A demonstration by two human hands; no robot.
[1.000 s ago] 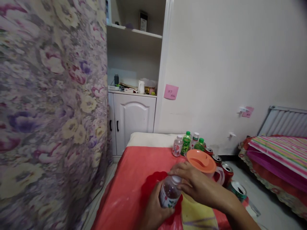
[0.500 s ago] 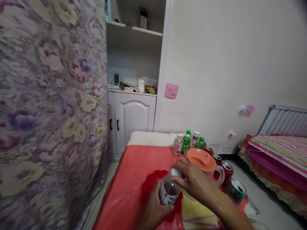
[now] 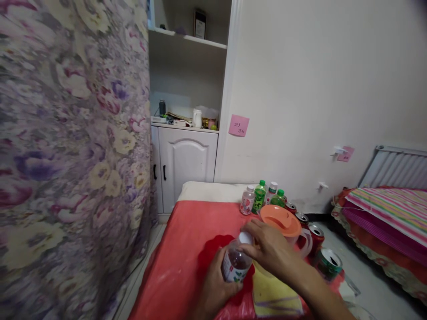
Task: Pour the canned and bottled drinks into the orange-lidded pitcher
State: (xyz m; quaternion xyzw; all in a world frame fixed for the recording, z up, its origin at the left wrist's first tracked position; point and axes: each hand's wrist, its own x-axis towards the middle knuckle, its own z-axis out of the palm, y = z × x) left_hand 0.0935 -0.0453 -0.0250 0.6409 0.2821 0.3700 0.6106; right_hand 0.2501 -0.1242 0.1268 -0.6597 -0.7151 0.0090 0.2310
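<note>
Against a pale wall (image 3: 293,89), with a white cabinet (image 3: 188,164) and a floral curtain (image 3: 73,133) to the left, looking down on a red-covered table (image 3: 187,231). With the left hand (image 3: 216,284), clasping the bottle (image 3: 236,266) round its label, in front of what is probably a red dish (image 3: 207,255), partly hidden. With the right hand (image 3: 267,244), grasping the white cap (image 3: 246,238) at the bottle's top in a closed grip. Near an orange-lidded pitcher (image 3: 280,220), between four other bottles (image 3: 259,198) and a yellow cloth (image 3: 275,295), with cans (image 3: 328,262) to the right.
</note>
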